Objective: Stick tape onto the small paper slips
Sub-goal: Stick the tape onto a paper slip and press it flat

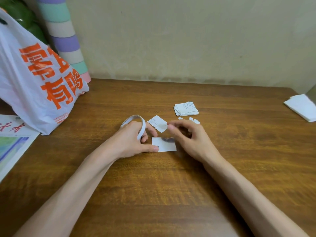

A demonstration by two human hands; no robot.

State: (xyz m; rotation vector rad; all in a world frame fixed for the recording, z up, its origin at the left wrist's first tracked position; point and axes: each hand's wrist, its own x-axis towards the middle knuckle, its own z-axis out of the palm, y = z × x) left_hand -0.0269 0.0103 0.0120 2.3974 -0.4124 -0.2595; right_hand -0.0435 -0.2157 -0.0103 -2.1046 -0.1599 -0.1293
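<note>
A white tape roll (pixel 136 124) is looped over the fingers of my left hand (pixel 135 142), whose thumb presses the left edge of a small white paper slip (pixel 165 146) lying on the wooden table (pixel 239 151). My right hand (pixel 188 139) hovers over the slip's right end, blurred, with thumb and forefinger pinched together near a second printed slip (pixel 157 123) that lies just behind. Whether tape is between those fingers cannot be made out. A stack of printed slips (pixel 186 108) sits further back, with several torn paper bits (pixel 194 120) in front of it.
A white plastic bag with orange lettering (pixel 34 79) stands at the left, before a striped pastel column (pixel 66 40). Printed sheets (pixel 12 142) lie at the left table edge. Folded white paper (pixel 302 106) rests at the far right edge.
</note>
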